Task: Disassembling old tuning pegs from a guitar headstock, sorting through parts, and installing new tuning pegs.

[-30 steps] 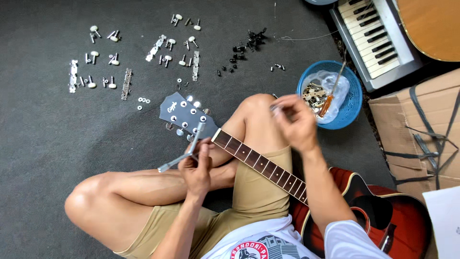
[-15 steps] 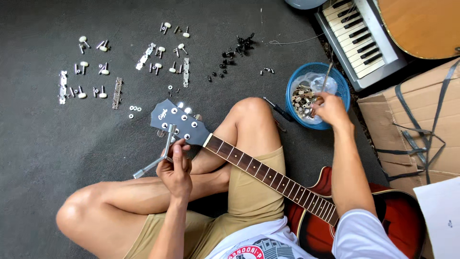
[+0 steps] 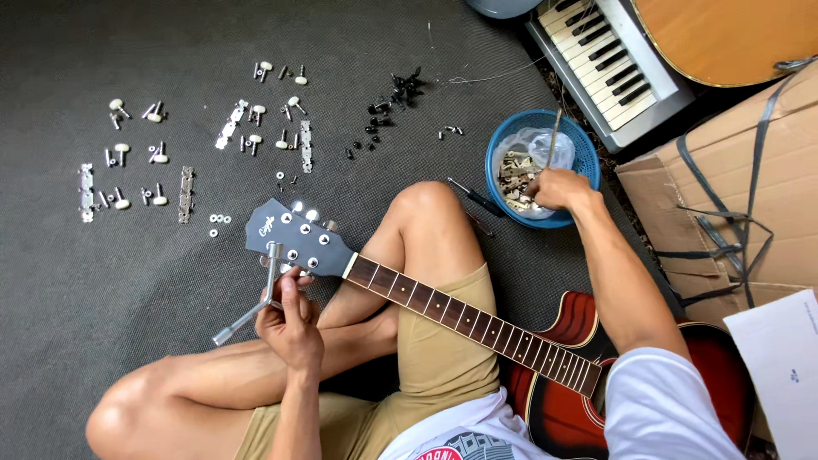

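Evidently the left hand gripped a rigid metal socket wrench at the guitar headstock; the right hand's fingers pinched among small, slippery parts in the blue basket

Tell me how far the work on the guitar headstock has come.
Done: tuning pegs sit along the headstock's top edge, and its face shows fitted bushings.

In hand: the left hand holds a metal multi-arm wrench at the headstock; the right hand reaches into the blue basket of parts.

Left: many tuners, plates and washers lie on the carpet, and no strings are visible on the neck.
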